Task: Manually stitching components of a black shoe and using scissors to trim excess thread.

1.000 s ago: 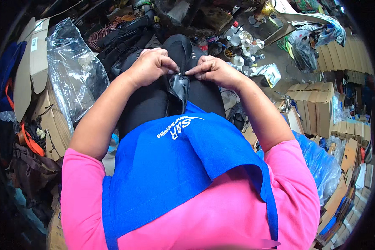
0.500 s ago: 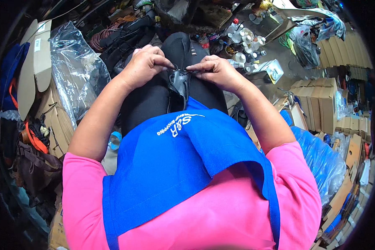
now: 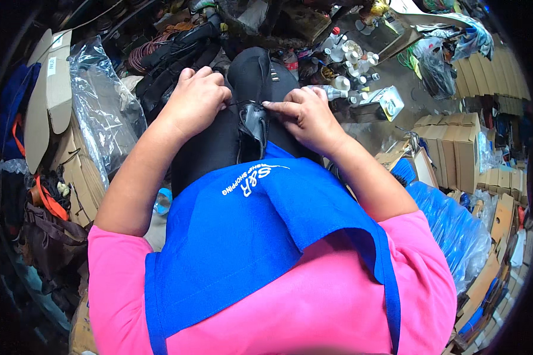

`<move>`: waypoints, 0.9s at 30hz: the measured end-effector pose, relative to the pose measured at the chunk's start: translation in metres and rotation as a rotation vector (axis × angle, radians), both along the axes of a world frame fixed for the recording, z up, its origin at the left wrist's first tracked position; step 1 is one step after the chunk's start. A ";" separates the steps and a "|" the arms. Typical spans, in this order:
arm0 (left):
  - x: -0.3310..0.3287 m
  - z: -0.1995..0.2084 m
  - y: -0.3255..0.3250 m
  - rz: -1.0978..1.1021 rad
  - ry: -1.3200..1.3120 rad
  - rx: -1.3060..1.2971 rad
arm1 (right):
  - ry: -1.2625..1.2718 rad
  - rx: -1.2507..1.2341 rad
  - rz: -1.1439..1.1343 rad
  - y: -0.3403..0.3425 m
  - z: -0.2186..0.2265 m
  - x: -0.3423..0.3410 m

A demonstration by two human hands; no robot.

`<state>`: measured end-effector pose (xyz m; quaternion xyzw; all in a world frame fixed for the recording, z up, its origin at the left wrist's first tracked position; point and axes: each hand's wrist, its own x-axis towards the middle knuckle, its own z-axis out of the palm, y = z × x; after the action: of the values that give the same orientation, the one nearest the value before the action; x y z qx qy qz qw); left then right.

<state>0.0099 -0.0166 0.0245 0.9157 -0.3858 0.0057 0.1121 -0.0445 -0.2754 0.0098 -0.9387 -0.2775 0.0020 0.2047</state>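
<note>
A black leather shoe (image 3: 254, 123) lies on my lap, between my thighs. Across it runs a thin dark cord (image 3: 239, 102), pulled sideways between my two hands. My left hand (image 3: 198, 102) is on the shoe's left, its fingers curled tight around the cord's left end. Just right of the shoe, my right hand (image 3: 308, 117) is closed, with its index finger and thumb together at the other end of the cord. The palms of both hands are hidden from view.
A clear plastic sheet (image 3: 103, 100) lies over cardboard at the left. Several bottles (image 3: 352, 62) stand beyond my right hand, near a tin can (image 3: 376, 107). Cardboard boxes (image 3: 453, 142) are stacked at the right, above blue plastic wrapping (image 3: 450, 222).
My hands have drawn apart from above the shoe. The left has moved to the left with its fingers curled in; the right has shifted slightly toward me. The cord between them is stretched.
</note>
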 end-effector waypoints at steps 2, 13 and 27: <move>0.001 0.008 0.001 0.002 0.054 0.161 | -0.054 0.048 -0.007 0.006 0.004 -0.005; -0.003 0.014 0.083 0.478 0.183 -0.058 | -0.051 0.053 -0.062 0.009 -0.002 -0.010; -0.036 -0.006 0.017 0.275 -0.137 -0.240 | -0.016 0.042 -0.094 0.010 0.000 -0.009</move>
<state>-0.0261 0.0007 0.0185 0.9374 -0.2601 0.1292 0.1920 -0.0530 -0.2653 0.0093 -0.9462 -0.2346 -0.0209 0.2219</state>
